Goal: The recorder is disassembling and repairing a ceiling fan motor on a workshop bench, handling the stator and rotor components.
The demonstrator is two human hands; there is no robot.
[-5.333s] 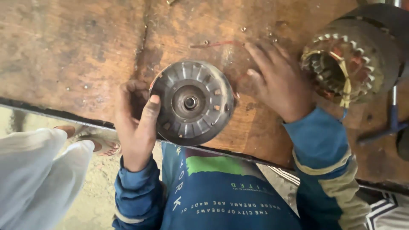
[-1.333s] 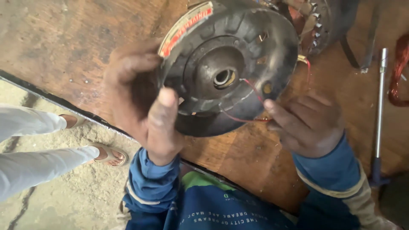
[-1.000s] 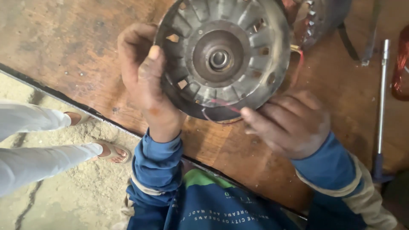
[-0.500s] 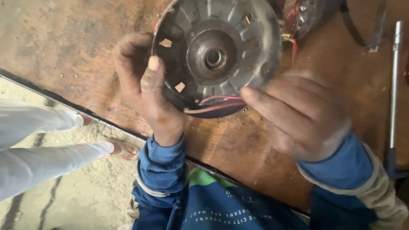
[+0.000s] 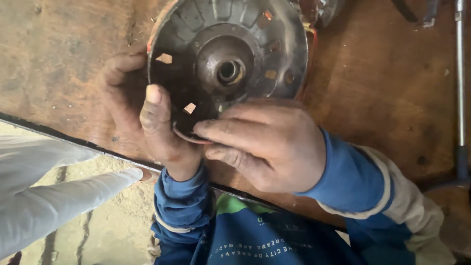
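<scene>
Round grey metal motor housing (image 5: 228, 64): top cut off by the frame edge.
Lower rim: hidden under the right hand (image 5: 265, 142).
Left hand (image 5: 142, 118): fingers tucked behind the housing.

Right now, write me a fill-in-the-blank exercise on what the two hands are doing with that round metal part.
1. The left hand grips the round metal motor cover by its rim, with the ____ laid across its face.
2. The right hand pinches a thin reddish ____ at the cover's lower edge.
3. The cover is held above a ____ workbench.
4. A long metal rod lies on the bench on the person's ____ side.

Missing words: thumb; wire; wooden; right
</scene>
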